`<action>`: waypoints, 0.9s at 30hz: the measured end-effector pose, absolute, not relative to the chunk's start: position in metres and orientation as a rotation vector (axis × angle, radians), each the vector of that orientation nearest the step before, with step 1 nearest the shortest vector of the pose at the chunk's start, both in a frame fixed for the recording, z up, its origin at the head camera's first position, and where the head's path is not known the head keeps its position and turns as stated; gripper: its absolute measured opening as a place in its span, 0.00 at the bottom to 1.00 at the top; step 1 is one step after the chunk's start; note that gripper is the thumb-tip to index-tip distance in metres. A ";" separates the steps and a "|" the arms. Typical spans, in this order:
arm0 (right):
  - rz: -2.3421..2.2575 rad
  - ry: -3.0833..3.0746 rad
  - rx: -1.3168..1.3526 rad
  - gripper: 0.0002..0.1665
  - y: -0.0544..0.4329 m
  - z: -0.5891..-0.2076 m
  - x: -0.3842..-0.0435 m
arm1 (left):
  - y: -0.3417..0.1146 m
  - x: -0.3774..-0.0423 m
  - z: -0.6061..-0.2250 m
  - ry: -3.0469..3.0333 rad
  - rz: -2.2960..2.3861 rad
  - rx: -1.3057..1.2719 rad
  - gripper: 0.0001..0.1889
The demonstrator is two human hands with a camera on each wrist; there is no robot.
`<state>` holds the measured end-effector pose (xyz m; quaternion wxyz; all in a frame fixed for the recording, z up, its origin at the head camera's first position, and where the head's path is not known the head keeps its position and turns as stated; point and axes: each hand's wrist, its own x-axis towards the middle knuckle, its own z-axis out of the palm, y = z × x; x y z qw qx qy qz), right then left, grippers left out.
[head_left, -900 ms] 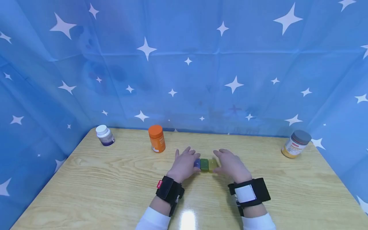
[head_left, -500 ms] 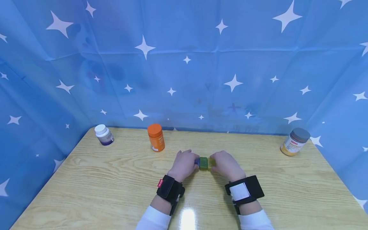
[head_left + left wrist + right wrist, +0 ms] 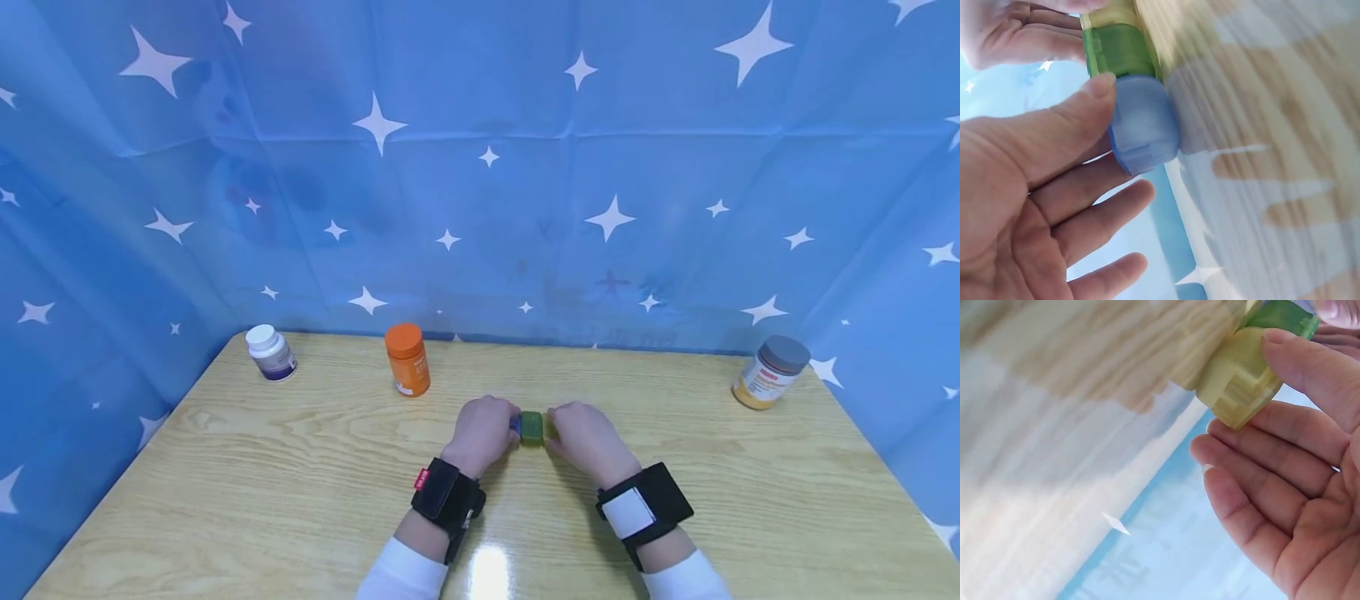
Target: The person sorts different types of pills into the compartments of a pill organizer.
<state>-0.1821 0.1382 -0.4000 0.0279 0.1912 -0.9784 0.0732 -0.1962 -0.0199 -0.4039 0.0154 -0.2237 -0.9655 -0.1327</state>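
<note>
A small see-through pill box [image 3: 532,428] lies on the table between the hands, its blue, green and yellow compartments in a row. My left hand [image 3: 482,433] pinches the blue compartment [image 3: 1144,122] at one end, thumb on the near side and forefinger behind. At the other end, my right hand [image 3: 588,437] holds the yellow compartment [image 3: 1235,375] between thumb and fingers. The green compartment [image 3: 1124,51] shows in the middle, free of fingers. In the head view, the hands cover much of the blue and yellow ends.
An orange bottle [image 3: 408,362] stands behind the left hand on the wooden table [image 3: 300,467]. Farther left is a white-capped bottle [image 3: 272,353]; a dark-lidded jar [image 3: 771,372] stands at the back right. A blue star-patterned curtain [image 3: 480,208] borders the table's back.
Both hands' fingers have curled in from a spread pose onto the pill box's two ends. The right hand has shifted slightly left, covering more of the yellow compartment.
</note>
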 end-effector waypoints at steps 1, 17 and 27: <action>0.203 -3.008 0.616 0.07 0.138 -0.400 -0.182 | -0.020 -0.196 -0.403 -3.012 -0.430 -0.684 0.07; 0.128 -3.054 0.819 0.07 0.142 -0.390 -0.187 | -0.016 -0.195 -0.401 -3.040 -0.463 -0.638 0.08; 0.360 -3.088 1.108 0.09 0.163 -0.379 -0.211 | -0.017 -0.197 -0.400 -3.059 -0.430 -0.640 0.08</action>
